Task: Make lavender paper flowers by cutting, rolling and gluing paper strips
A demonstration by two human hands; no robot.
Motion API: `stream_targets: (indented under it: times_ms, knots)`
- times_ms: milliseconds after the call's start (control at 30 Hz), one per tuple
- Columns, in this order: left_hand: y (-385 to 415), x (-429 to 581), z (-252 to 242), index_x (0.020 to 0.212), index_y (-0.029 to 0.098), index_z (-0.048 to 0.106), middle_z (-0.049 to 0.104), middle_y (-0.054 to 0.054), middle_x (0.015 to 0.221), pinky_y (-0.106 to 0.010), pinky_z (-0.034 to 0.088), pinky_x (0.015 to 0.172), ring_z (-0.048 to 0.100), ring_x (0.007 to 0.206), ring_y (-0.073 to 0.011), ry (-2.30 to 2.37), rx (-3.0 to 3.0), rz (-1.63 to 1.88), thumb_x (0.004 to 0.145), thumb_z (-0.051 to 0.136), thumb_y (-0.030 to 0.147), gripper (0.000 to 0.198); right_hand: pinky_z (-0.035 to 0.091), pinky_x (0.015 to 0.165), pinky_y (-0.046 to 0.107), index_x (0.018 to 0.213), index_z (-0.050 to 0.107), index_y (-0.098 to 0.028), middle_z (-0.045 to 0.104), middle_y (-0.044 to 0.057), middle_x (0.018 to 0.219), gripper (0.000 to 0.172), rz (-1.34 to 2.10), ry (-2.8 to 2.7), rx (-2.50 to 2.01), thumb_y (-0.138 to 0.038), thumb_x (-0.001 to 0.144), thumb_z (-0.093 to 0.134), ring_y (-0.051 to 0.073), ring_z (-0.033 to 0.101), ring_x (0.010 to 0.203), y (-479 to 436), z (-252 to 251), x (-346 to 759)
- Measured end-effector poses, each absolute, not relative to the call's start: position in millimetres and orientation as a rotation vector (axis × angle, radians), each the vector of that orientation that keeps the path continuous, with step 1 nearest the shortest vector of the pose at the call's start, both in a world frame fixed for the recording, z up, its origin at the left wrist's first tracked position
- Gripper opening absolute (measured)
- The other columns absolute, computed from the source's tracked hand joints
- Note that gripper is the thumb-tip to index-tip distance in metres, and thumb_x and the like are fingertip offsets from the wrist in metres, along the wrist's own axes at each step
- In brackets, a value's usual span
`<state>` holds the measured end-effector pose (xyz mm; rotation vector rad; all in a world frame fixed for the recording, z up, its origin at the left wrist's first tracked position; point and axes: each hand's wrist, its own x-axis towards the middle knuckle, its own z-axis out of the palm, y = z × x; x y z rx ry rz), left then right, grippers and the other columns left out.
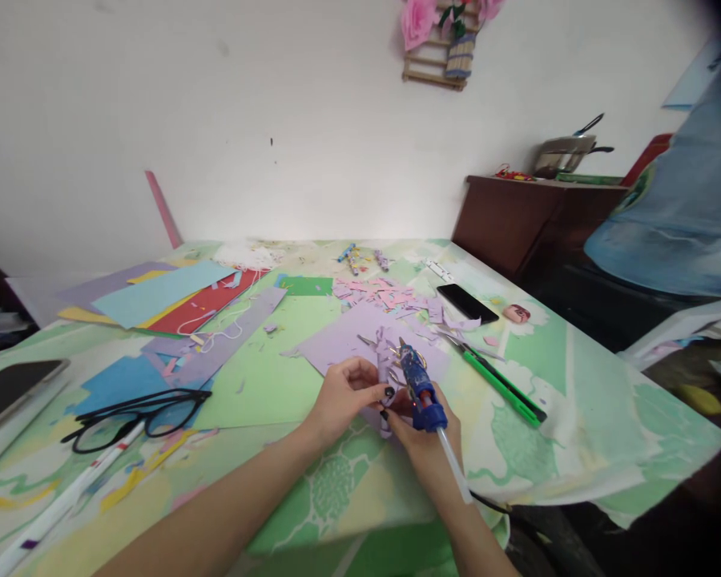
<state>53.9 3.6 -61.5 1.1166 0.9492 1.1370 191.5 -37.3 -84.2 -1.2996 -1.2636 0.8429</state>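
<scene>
My left hand (345, 397) is closed, its thumb and fingertips pinching a frilled, curled strip of purple paper (384, 361). My right hand (429, 437) is closed around a blue hot glue gun (417, 377), its nozzle pointing away and a clear glue stick (455, 465) poking out of the back. The right thumb meets the lower end of the strip beside the left thumb. Under both hands lies a sheet of purple paper (330, 340). A pair of scissors (366, 340) rests on it, partly hidden by the strip and the gun.
A green utility knife (505, 389), a black phone (467, 303) and a pink eraser-like block (517, 313) lie to the right. Pink paper scraps (378, 292) are scattered behind the purple sheet. On the left are coloured sheets (162, 292), black glasses (138, 421) and another dark-screened device (15, 393).
</scene>
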Motion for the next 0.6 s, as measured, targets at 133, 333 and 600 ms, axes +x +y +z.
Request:
stream_targets:
  times_ms: [133,333,600]
  knots:
    - [5,53,-60,0.07,0.012,0.061,0.065,-0.002,0.066,-0.024,0.05,0.056,0.061,0.06,-0.013,0.941,1.126,1.123,0.051,0.084,0.025,0.033,0.053,0.062,0.03,0.086,0.055,-0.021,0.068,0.001,0.073,0.025,0.805,-1.247,-1.325,-0.033,0.069,0.069,0.021,0.067,0.067,-36,-87,193]
    - [10,49,-59,0.071,0.011,0.065,0.066,-0.002,0.062,-0.022,0.046,0.048,0.057,0.051,-0.0112,1.103,1.1,1.183,0.051,0.084,0.029,0.033,0.045,0.051,0.025,0.081,0.062,-0.019,0.063,0.001,0.065,0.024,0.679,-1.188,-1.322,-0.041,0.075,0.061,0.016,0.056,0.058,-47,-78,194]
    - [19,39,-58,0.072,0.012,0.069,0.07,-0.005,0.071,-0.026,0.051,0.066,0.064,0.065,-0.015,1.148,1.121,1.314,0.049,0.085,0.025,0.031,0.046,0.048,0.027,0.07,0.065,-0.019,0.059,0.001,0.056,0.024,0.746,-1.146,-1.284,-0.043,0.068,0.066,0.016,0.053,0.054,-55,-77,188]
